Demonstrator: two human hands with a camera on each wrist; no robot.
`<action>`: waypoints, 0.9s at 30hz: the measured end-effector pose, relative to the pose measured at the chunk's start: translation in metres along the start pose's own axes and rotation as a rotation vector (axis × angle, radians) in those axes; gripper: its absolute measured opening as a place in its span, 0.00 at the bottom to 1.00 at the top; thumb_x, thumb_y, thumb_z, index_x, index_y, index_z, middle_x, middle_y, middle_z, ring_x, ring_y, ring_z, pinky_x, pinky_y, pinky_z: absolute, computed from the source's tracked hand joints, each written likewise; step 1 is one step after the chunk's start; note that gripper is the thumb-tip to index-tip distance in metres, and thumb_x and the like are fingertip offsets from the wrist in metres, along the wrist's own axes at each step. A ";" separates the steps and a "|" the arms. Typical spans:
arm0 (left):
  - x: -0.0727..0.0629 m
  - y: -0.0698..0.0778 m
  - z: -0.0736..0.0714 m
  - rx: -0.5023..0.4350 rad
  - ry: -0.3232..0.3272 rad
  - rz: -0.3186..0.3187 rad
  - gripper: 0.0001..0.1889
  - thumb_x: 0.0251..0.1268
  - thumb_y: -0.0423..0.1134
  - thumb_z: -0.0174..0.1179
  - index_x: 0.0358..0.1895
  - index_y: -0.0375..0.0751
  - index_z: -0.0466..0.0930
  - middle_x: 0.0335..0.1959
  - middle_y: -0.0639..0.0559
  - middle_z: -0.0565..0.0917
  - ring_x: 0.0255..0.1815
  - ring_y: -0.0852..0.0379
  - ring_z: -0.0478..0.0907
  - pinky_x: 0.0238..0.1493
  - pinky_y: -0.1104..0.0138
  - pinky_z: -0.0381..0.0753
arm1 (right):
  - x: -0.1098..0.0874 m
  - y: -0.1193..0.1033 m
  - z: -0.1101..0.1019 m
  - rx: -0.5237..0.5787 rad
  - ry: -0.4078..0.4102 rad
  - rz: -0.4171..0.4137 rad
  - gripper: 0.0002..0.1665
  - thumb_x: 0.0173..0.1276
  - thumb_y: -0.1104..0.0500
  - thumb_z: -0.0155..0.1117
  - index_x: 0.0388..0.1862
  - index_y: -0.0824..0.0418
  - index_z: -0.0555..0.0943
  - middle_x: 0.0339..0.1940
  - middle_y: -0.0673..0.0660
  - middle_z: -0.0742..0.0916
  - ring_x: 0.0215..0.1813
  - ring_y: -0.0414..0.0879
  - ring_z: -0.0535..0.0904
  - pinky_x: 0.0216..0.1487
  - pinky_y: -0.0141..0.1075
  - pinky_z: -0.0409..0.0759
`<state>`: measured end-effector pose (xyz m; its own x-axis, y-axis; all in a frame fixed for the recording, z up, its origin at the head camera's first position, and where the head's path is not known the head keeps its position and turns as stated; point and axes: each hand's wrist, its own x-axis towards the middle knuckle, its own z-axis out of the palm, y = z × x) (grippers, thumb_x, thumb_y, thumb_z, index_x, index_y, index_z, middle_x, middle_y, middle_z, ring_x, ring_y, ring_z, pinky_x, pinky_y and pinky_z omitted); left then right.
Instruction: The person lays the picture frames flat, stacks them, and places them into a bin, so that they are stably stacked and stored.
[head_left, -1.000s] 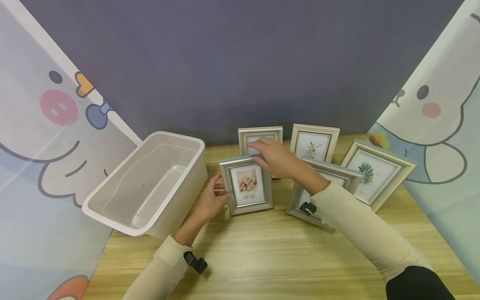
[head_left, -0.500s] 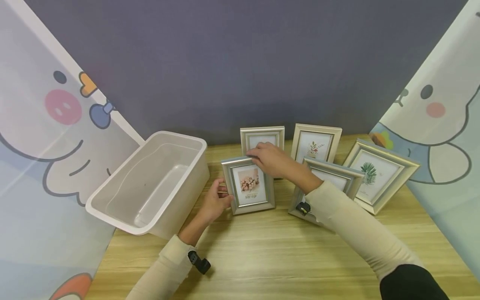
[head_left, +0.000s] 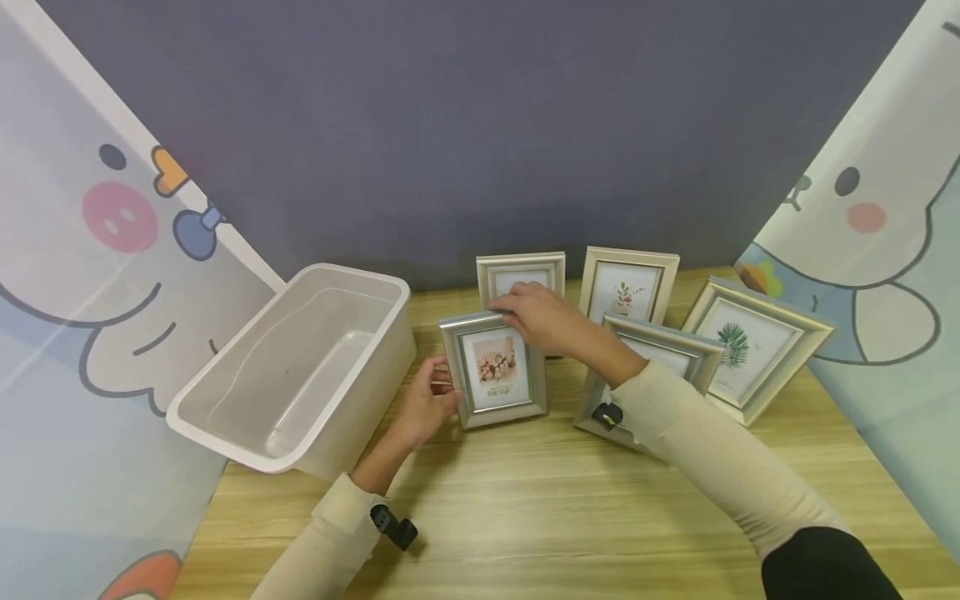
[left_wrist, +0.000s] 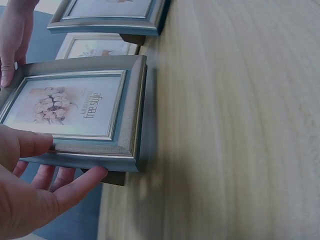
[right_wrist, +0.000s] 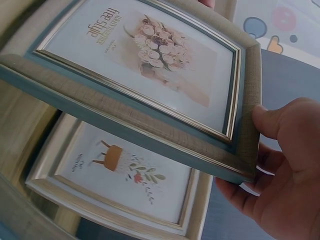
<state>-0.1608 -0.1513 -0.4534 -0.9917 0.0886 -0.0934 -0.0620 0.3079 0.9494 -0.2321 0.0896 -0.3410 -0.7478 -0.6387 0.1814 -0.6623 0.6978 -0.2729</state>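
Note:
A silver-gold picture frame with a bouquet print and "free style" lettering stands upright on the wooden table. My left hand holds its left side; in the left wrist view the thumb lies on the front border and the fingers reach behind. At the top right corner my right hand grips the border, the thumb in front and fingers behind, as the right wrist view shows. Partly hidden behind that hand is a pale picture frame. Another frame stands under my right forearm, its front partly covered by the sleeve.
A pale plastic bin with nothing in it stands at the left. To the right are a cream frame with a plant print and a gold frame with a green leaf print. A dark panel rises behind the table.
My right hand has settled from just above the bouquet frame down onto its top right corner. The left hand stays at the left side, and the frame stands in the same place.

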 end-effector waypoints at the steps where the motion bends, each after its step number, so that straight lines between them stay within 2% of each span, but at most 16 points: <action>1: -0.001 0.002 -0.001 0.004 -0.007 0.006 0.33 0.66 0.24 0.62 0.72 0.41 0.63 0.58 0.35 0.74 0.56 0.42 0.77 0.44 0.61 0.88 | 0.000 0.000 -0.002 0.000 0.003 0.004 0.20 0.78 0.59 0.59 0.66 0.58 0.80 0.53 0.60 0.86 0.54 0.54 0.81 0.60 0.49 0.79; 8: -0.003 0.016 -0.008 -0.012 -0.038 0.027 0.34 0.67 0.24 0.62 0.74 0.41 0.60 0.58 0.37 0.72 0.55 0.45 0.76 0.44 0.61 0.89 | -0.003 -0.003 -0.015 0.002 0.046 -0.013 0.20 0.78 0.59 0.60 0.66 0.58 0.80 0.53 0.60 0.86 0.55 0.55 0.81 0.63 0.50 0.78; 15: -0.006 0.025 -0.010 0.014 -0.041 0.058 0.34 0.66 0.24 0.62 0.74 0.40 0.61 0.56 0.38 0.73 0.54 0.45 0.78 0.44 0.57 0.89 | -0.009 -0.004 -0.024 0.021 0.041 0.001 0.22 0.78 0.59 0.59 0.68 0.57 0.79 0.56 0.60 0.86 0.59 0.56 0.81 0.67 0.52 0.76; 22: -0.014 0.039 -0.013 0.141 -0.003 0.147 0.31 0.65 0.25 0.64 0.71 0.39 0.67 0.52 0.35 0.79 0.53 0.39 0.83 0.41 0.62 0.89 | -0.022 -0.003 -0.032 0.046 0.038 -0.003 0.22 0.79 0.60 0.58 0.69 0.58 0.78 0.55 0.60 0.86 0.56 0.54 0.81 0.59 0.50 0.80; 27: -0.024 0.052 -0.019 0.267 0.016 0.242 0.30 0.66 0.27 0.65 0.70 0.39 0.69 0.52 0.37 0.82 0.53 0.37 0.85 0.46 0.56 0.88 | -0.037 -0.005 -0.040 0.075 0.051 -0.018 0.23 0.78 0.60 0.58 0.69 0.60 0.78 0.56 0.60 0.86 0.56 0.54 0.82 0.59 0.51 0.80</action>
<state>-0.1425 -0.1550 -0.3961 -0.9758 0.1746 0.1312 0.2043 0.5170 0.8312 -0.2033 0.1231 -0.3085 -0.7382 -0.6324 0.2345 -0.6719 0.6589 -0.3383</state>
